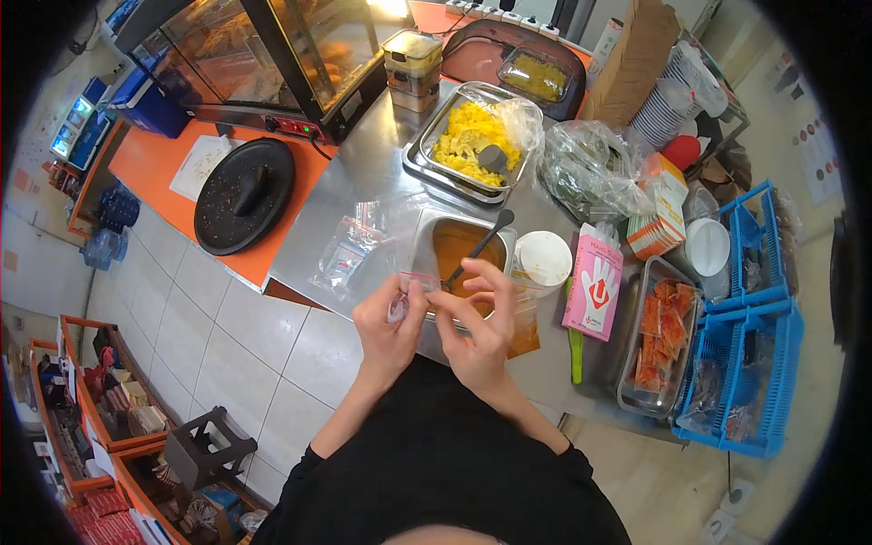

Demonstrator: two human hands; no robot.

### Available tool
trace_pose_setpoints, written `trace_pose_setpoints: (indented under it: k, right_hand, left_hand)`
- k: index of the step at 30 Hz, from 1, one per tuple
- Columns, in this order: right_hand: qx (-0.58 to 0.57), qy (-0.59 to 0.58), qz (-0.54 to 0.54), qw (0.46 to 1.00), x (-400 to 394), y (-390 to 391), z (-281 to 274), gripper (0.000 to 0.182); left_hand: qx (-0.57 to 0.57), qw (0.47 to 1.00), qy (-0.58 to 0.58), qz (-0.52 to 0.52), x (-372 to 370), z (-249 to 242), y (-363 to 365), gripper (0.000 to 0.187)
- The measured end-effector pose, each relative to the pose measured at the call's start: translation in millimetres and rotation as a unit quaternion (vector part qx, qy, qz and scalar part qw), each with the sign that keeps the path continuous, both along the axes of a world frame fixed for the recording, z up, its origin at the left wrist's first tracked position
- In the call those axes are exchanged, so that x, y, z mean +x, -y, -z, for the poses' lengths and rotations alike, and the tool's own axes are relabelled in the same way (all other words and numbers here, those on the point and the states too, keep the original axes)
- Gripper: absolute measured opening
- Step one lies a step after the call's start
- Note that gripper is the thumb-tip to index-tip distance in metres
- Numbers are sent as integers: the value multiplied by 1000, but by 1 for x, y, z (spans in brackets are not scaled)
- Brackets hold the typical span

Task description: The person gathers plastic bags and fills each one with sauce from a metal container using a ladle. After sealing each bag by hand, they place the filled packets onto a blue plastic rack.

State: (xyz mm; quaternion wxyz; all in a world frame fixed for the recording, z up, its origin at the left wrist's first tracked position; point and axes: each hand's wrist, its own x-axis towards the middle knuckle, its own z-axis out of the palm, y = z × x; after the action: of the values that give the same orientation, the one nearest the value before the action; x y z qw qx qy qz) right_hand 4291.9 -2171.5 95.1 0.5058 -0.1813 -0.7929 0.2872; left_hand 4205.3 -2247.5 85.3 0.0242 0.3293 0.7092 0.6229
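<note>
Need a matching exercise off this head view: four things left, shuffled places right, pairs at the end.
Things
1. Small clear plastic bag with a red line
2. Black long-handled utensil
3. Pink and white cardboard glove box
4. Round black lid with a handle

Places
A. On the orange counter
B. Held in the left hand, with the right hand's fingertips close by
C. Beside the rectangular steel tray of red-orange packets
D. In the rectangular steel pan of brown sauce

Pairs: 1-B, 2-D, 3-C, 4-A
</note>
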Motion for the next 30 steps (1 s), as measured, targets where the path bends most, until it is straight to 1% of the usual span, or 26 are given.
trace_pose_setpoints:
  k: [1, 2, 3, 5, 6, 7, 9, 10, 11, 12, 13, 14, 16, 17, 19, 20, 21, 22, 23, 24, 25, 26, 27, 28, 29, 30]
  right_hand:
    - [-12, 51, -7, 999, 1, -2, -11, 29]
    - [-24, 102, -15, 994, 1, -4, -17, 28]
    - [-24, 102, -16, 994, 0, -6, -18, 28]
    - [-194, 45, -123, 972, 0, -9, -19, 25]
    - [-195, 46, -123, 972, 1, -12, -14, 25]
    - [-146, 14, -93, 985, 2, -16, -5, 24]
    - [-17, -49, -14, 999, 3, -22, 2, 22]
    - [-18, -46, -18, 999, 7, -25, 2, 22]
    - [37, -41, -34, 998, 13, -30, 1, 21]
    - [91, -36, -50, 994, 17, -33, 0, 20]
    - [125, -27, -70, 989, 19, -33, 0, 18]
    - [124, -25, -72, 989, 22, -34, 1, 18]
    - [203, 7, -120, 972, 29, -36, 4, 14]
    - [203, 9, -122, 971, 31, -39, 5, 14]
    - [223, 8, -119, 967, 35, -43, 8, 15]
    - [223, 8, -119, 967, 38, -44, 9, 15]
    - [207, 35, -139, 968, 41, -43, 10, 16]
    - [187, 63, -158, 968, 42, -41, 12, 18]
    - [181, 67, -158, 968, 42, -37, 14, 18]
    - [191, 73, -192, 960, 39, -32, 17, 20]
    - [202, 78, -227, 950, 36, -31, 19, 23]
    - [200, 80, -231, 949, 36, -32, 21, 23]
    - [172, 88, -266, 944, 34, -32, 23, 22]
    - [144, 94, -299, 939, 31, -33, 25, 22]
    - [132, 110, -266, 949, 34, -43, 26, 21]
    - [97, 132, -143, 976, 31, -55, 42, 21]
  left_hand:
    - [1, 1000, 2, 0, -1, -1, 2, 14]
    - [-23, 998, -52, 2, -3, -2, 4, 14]
    - [-48, 993, -106, 5, -3, -2, 5, 13]
    - [-62, 990, -123, 33, -2, 2, 7, 12]
    - [-75, 985, -141, 61, -1, 4, 8, 12]
    - [-76, 985, -140, 61, 0, 5, 7, 12]
    - [-3, 982, -53, 179, 1, 7, 5, 12]
    - [-4, 983, -51, 176, -3, 5, 6, 12]
    - [56, 952, 205, 221, -12, 1, 7, 13]
    - [115, 852, 445, 250, -23, -2, 8, 15]
    - [144, 817, 501, 247, -32, 0, 7, 21]
    - [145, 817, 502, 244, -41, 0, 6, 21]
    - [-68, 894, 378, 228, -59, 1, 4, 24]
    - [-66, 894, 380, 227, -71, 6, 4, 24]
    - [-88, 970, 210, 86, -88, 10, 2, 23]
    - [-88, 970, 210, 86, -86, 5, 4, 23]
    - [-53, 981, 95, 159, -83, -4, 7, 24]
    - [-20, 973, -19, 229, -76, -18, 11, 25]
    - [-76, 945, -68, 312, -61, -31, 13, 30]
    - [-128, 905, -117, 390, -49, -38, 14, 35]
    - [-128, 906, -112, 388, -47, -35, 15, 35]
    - [-249, 845, -79, 466, -46, -30, 16, 38]
    - [-365, 762, -44, 533, -45, -25, 17, 41]
    - [-367, 762, -42, 532, -47, -15, 21, 41]
    - [-323, 776, 24, 541, -51, 1, 27, 42]
    - [-277, 785, 91, 546, -51, 15, 33, 42]
